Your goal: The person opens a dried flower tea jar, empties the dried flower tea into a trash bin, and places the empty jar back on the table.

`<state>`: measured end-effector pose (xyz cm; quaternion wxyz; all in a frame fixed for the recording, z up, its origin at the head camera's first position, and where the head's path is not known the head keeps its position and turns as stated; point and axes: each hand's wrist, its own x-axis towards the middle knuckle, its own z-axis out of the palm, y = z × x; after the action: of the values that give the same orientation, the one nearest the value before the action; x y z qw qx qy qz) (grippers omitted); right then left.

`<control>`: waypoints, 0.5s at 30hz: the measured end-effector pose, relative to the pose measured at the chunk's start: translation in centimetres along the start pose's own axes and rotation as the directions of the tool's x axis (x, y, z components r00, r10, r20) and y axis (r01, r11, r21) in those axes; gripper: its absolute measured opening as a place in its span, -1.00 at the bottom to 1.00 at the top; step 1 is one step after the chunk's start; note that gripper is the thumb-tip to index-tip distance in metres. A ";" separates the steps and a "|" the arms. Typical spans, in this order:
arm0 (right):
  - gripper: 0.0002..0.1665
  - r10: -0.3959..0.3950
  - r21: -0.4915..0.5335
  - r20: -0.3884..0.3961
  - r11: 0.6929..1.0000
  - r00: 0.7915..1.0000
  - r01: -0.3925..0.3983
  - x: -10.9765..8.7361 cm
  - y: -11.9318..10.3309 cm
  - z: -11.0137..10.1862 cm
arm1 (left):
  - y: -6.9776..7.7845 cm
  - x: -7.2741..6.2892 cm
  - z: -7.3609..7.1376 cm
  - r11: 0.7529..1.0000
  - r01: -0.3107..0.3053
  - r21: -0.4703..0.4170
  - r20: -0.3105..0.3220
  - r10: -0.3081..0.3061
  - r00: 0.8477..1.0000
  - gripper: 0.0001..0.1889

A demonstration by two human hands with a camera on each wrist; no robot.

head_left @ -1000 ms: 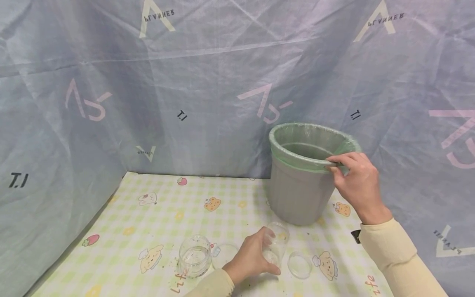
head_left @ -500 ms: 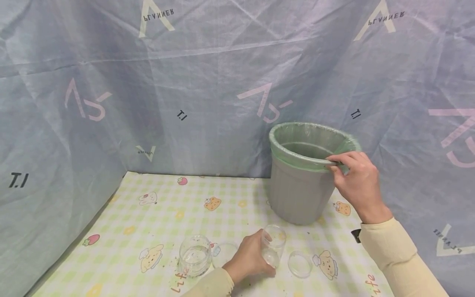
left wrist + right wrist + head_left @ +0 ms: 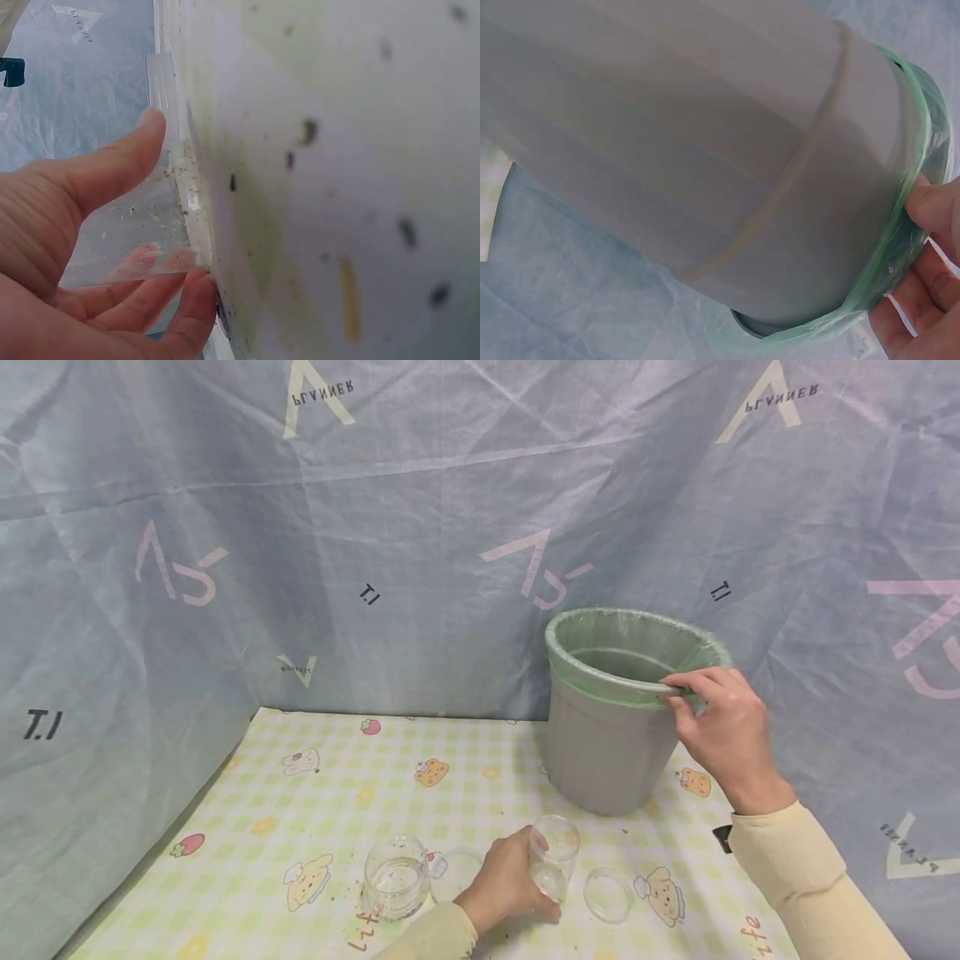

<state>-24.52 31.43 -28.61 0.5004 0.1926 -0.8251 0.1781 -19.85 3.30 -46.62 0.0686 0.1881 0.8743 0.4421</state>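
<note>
My left hand (image 3: 506, 878) curves round a clear plastic jar (image 3: 557, 853) that stands upright on the table, its mouth uncovered. Seen from the left wrist, the thumb lies on one side of the jar's clear wall (image 3: 112, 251) and the fingers on the other; small bits show inside or through it. With the right hand (image 3: 723, 722) I grip the rim of a grey trash bin (image 3: 611, 752), thumb outside and fingers over the edge. A thin green bin liner (image 3: 889, 247) is folded over that rim, pinched under the fingers.
A second clear jar (image 3: 396, 878) stands to the left, with a clear round lid (image 3: 456, 870) beside it. Another clear lid (image 3: 607, 895) lies right of the held jar. Dark crumbs dot the checked tablecloth (image 3: 300, 814). A blue-grey curtain (image 3: 420, 552) hangs behind.
The left hand and its jar have shifted very slightly; the jar, tilted a second ago, now stands upright. The right hand has stayed on the bin rim.
</note>
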 end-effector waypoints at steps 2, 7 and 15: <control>-0.73 -0.006 0.004 0.004 1.000 1.000 0.006 -0.1 0.1 0.0 | -0.1 0.0 0.0 1.000 0.000 0.003 -0.005 0.000 1.000 -0.16; -0.63 -0.009 0.017 0.028 1.000 1.000 0.008 -0.4 0.2 -0.2 | -0.2 -0.1 0.1 1.000 -0.010 0.005 0.005 0.010 1.000 -0.11; -0.54 -0.025 0.043 0.038 0.999 0.999 0.023 -0.7 0.0 -0.1 | 0.5 -0.4 -1.1 1.000 -0.013 0.011 0.008 0.013 1.000 -0.01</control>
<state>-24.18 31.57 -29.17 0.4822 0.2164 -0.8283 0.1858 -19.66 2.52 -45.59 0.0680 0.1960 0.8752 0.4370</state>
